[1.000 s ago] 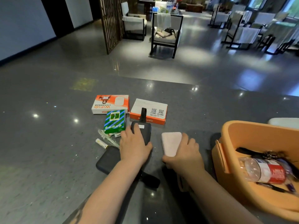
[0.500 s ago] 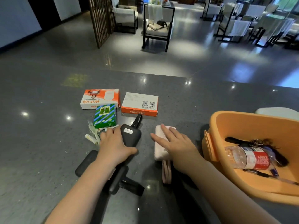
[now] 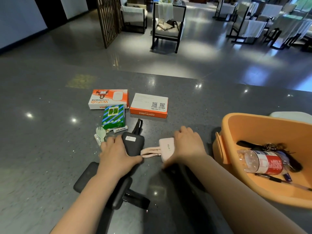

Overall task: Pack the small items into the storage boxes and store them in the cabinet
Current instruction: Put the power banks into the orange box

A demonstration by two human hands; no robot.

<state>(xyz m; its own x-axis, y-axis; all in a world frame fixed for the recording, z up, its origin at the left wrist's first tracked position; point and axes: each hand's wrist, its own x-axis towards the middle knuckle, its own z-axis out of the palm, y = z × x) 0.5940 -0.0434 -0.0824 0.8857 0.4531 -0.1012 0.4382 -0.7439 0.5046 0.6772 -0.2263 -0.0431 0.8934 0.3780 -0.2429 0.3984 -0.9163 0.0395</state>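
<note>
i am pressing my left hand (image 3: 118, 155) over the black power bank (image 3: 133, 145) and my right hand (image 3: 189, 144) over the pink one (image 3: 166, 148), gripping each for lifting. both are lying on the bench (image 3: 42, 149), just beside the orange box (image 3: 253, 122), which is sitting close for dropping them in.

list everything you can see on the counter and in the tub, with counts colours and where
orange-and-white cardboard boxes: 2, far centre of the grey counter
green striped box: 1, in front of the left box
pale green plastic spork: 1, left of the hands
white labelled tube: 1, below the green box
black power bank: 1, under the left hand
pink power bank: 1, under the right hand
orange plastic tub: 1, right; holds a red-labelled clear bottle, pen, dark items
left hand: 1
right hand: 1
</note>
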